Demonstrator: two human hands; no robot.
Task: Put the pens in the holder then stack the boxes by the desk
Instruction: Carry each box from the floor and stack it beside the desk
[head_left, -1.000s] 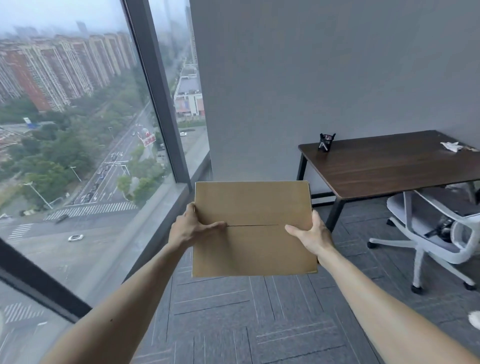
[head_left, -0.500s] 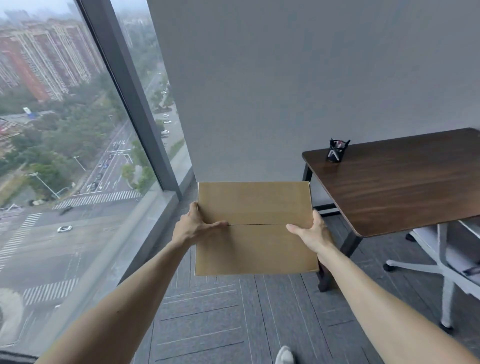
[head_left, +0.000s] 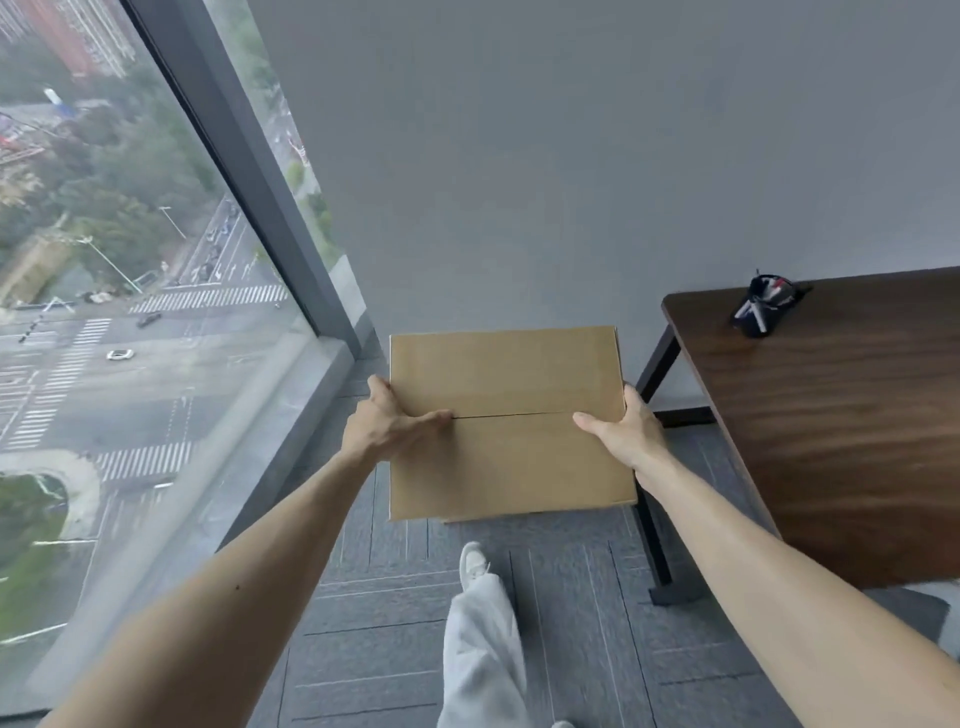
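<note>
I carry a closed brown cardboard box (head_left: 506, 457) in front of me, above the floor. My left hand (head_left: 387, 428) grips its left side with the thumb on top at the flap seam. My right hand (head_left: 626, 434) grips the right side the same way. The dark wooden desk (head_left: 841, 441) stands to the right of the box. A black pen holder (head_left: 763, 309) with several pens in it sits on the desk's far left corner.
A floor-to-ceiling window (head_left: 130, 338) with a dark frame runs along the left. A grey wall (head_left: 571, 156) is straight ahead. Grey carpet tiles (head_left: 374, 649) cover the floor. My leg and white shoe (head_left: 475, 566) step forward below the box. A black desk leg (head_left: 654, 545) stands beside the box.
I have walked closer to the wall and the desk's left end, and the view tilts down more. The chair has left the view. Both hands keep the same grip on the box.
</note>
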